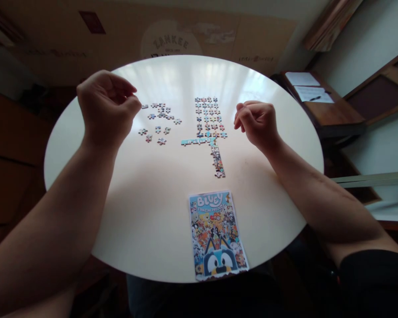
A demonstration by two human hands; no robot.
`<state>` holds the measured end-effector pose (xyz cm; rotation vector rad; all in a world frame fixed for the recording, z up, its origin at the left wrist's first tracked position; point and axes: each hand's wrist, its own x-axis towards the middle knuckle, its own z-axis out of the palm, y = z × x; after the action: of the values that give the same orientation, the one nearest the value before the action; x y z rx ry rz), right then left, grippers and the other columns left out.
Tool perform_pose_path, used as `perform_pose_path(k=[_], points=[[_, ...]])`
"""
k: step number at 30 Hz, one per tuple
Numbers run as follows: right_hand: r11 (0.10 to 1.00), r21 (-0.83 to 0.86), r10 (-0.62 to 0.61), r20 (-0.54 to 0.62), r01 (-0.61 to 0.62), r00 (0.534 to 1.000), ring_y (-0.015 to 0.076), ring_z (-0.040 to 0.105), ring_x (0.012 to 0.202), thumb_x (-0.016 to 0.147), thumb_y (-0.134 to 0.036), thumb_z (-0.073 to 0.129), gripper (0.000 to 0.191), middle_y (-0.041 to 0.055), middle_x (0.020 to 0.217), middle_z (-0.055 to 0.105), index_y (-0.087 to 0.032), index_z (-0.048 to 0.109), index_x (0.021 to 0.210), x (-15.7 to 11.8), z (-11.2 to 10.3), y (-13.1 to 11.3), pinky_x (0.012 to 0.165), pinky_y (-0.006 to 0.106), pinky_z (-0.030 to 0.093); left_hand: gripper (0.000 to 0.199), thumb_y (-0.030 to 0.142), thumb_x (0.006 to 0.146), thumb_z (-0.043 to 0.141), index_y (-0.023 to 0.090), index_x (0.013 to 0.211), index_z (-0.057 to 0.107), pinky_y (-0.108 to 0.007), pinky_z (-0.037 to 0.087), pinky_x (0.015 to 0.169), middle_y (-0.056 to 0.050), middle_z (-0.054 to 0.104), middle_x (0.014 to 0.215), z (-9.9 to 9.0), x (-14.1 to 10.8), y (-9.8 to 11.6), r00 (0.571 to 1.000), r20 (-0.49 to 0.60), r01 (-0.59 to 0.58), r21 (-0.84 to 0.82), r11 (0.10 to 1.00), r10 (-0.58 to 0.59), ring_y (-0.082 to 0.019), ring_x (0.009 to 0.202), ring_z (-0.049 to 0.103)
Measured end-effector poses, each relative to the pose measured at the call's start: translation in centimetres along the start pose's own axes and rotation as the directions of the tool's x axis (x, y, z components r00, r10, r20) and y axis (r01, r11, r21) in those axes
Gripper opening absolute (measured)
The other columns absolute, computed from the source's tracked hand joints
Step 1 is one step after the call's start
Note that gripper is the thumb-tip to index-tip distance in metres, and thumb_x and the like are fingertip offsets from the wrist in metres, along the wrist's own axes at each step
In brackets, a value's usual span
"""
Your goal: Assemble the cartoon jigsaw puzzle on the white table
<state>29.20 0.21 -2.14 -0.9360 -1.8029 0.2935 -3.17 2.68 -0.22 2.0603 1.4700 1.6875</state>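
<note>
My left hand point(108, 104) is raised over the left of the white table, its fingers curled and thumb pressed in. A jigsaw piece point(145, 106) shows right by the thumb tip; whether the hand touches it I cannot tell. Loose jigsaw pieces point(162, 115) lie scattered just right of that hand. My right hand point(257, 121) is closed, with fingers folded together, to the right of several rows of jigsaw pieces point(208, 112). What is inside either hand is hidden. Below the rows, joined pieces form a blue strip point(195, 141) and a colourful strip point(218, 162) meeting at a corner.
A Bluey picture sheet point(219, 234) lies at the near edge of the round white table point(146, 212). Beyond the table on the right, a wooden side table point(334, 115) bears papers point(313, 94) and a pen point(315, 98). A printed wall panel point(215, 26) stands behind.
</note>
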Motion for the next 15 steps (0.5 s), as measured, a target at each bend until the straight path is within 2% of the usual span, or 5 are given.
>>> perform_pose_path(k=[5,9,12,15], points=[[1.0,-0.004,-0.004,0.009,0.004,1.0,0.0115,0.052,0.053,0.103,-0.039,0.049,0.055,-0.0009,0.05,0.047,-0.021,0.059,0.052,0.0,0.0,-0.2,0.063,0.033,0.046,0.026,0.003,0.068,0.057,0.001,0.091,0.069,-0.029,0.055,0.068,0.001,0.059,0.073,-0.2,0.1,0.0,1.0,0.016,0.009,0.046,0.999,-0.01,-0.004,0.06,0.05],[1.0,0.007,0.011,0.003,-0.011,1.0,0.0111,0.052,0.053,0.103,-0.038,0.051,0.055,-0.0012,0.049,0.048,-0.021,0.059,0.051,-0.1,0.1,0.0,0.062,0.032,0.045,0.026,-0.001,0.065,0.057,0.0,0.088,0.069,-0.022,0.049,0.065,0.003,0.057,0.07,-0.1,0.2,0.5,1.0,-0.006,-0.004,0.052,0.999,0.005,-0.002,0.06,0.046],[0.998,0.039,0.053,-0.01,-0.052,0.999,0.0102,0.05,0.051,0.101,-0.034,0.052,0.053,-0.0018,0.048,0.048,-0.021,0.06,0.05,-0.1,0.3,0.2,0.062,0.031,0.045,0.021,-0.001,0.064,0.061,0.004,0.084,0.067,-0.015,0.039,0.057,0.005,0.056,0.067,0.1,0.0,1.1,0.998,-0.055,0.025,0.088,0.996,-0.02,-0.001,0.058,0.042],[0.993,0.079,0.091,-0.009,-0.09,0.996,0.0093,0.049,0.049,0.099,-0.03,0.054,0.05,-0.0015,0.049,0.051,-0.02,0.06,0.05,-0.2,0.5,0.0,0.059,0.03,0.043,0.01,0.008,0.07,0.068,0.011,0.079,0.066,-0.017,0.034,0.048,0.004,0.06,0.066,0.0,-0.4,1.7,0.995,-0.082,0.066,0.053,0.996,-0.061,-0.004,0.054,0.044]])
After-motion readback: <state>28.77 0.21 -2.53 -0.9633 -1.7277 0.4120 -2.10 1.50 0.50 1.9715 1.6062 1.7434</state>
